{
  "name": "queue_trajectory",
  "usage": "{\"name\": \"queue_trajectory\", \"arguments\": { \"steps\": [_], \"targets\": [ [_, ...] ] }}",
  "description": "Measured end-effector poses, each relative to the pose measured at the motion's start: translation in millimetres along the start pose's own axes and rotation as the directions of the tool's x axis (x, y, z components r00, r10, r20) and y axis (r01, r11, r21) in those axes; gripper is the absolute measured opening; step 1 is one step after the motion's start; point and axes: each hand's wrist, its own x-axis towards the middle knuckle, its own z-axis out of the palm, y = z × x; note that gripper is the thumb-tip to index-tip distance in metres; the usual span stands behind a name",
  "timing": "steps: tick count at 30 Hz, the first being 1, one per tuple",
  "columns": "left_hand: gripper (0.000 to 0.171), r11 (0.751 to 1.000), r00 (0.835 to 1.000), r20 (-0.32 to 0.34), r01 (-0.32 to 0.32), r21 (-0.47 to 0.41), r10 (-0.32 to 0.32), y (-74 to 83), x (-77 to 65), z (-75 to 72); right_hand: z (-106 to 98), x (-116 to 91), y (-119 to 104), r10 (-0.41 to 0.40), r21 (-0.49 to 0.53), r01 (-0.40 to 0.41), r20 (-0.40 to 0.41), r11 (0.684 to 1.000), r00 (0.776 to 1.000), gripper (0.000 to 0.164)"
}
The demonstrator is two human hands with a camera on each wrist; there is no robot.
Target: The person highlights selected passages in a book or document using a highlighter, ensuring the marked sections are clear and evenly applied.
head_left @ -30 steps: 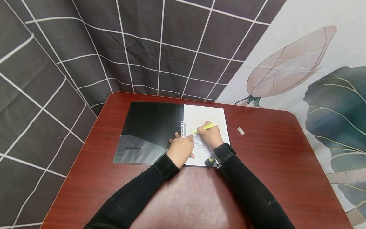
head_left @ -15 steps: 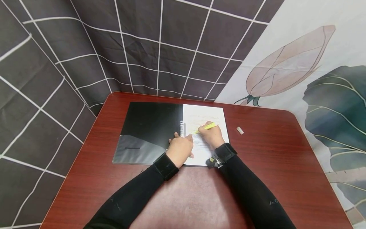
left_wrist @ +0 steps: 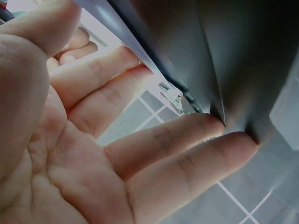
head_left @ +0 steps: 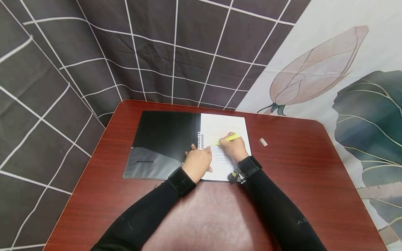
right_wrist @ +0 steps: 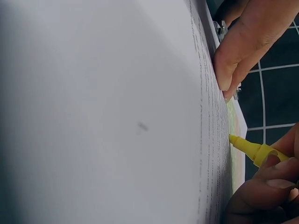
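An opened black ring binder point(head_left: 168, 130) lies on the table with white printed paper point(head_left: 224, 122) on its right side. My right hand point(head_left: 233, 148) pinches a yellow highlighter point(head_left: 233, 137) over the page. In the right wrist view the highlighter's tip point(right_wrist: 232, 138) meets the printed lines, and yellow-green and pinkish marks show beyond it. Spread across the binder's middle, my left hand point(head_left: 198, 162) has its fingers straight. The left wrist view shows two fingertips against the paper's edge and two against the black cover point(left_wrist: 173, 42). Metal rings point(head_left: 199, 139) stand just beyond that hand.
A small whitish block point(head_left: 263, 142) lies on the reddish-brown table point(head_left: 298, 157), right of the binder. A clear pocket point(head_left: 150, 165) covers the lower left of the binder. Dark grid-patterned cloth point(head_left: 150, 45) hangs behind the table, beside a white flower-print cloth point(head_left: 314, 21).
My right hand has slid the highlighter slightly rightward along the page. The left hand keeps its place on the binder. The whole head view has shifted a little.
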Motion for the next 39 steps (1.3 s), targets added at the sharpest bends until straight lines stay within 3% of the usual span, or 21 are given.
{"name": "queue_trajectory", "arguments": {
  "steps": [10,19,24,30,39],
  "targets": [
    [0.073,0.999,1.000,0.013,-0.013,-0.034,0.014,-3.2,0.1,0.0,-3,0,4,-0.026,-0.018,0.026,-0.007,0.999,1.000,0.011],
    [0.072,0.999,1.000,-0.004,-0.010,-0.041,0.009,-3.4,0.9,2.9,-7,-4,0,0.001,-0.041,-0.002,-0.016,0.999,1.000,0.012],
    [0.076,0.999,1.000,0.001,-0.003,-0.035,0.003,-2.0,0.8,3.1,-11,-16,-13,0.016,-0.050,-0.017,-0.029,0.999,0.999,0.014],
    [0.077,0.999,1.000,0.017,-0.001,-0.033,0.001,-1.4,0.9,1.7,-19,-46,-43,-0.002,-0.049,0.001,-0.026,0.999,1.000,0.013],
    [0.077,0.999,0.998,0.059,0.008,-0.037,-0.006,-0.7,2.8,0.8,-19,-22,-15,0.003,-0.050,-0.005,-0.028,0.999,1.000,0.013]
  ]
}}
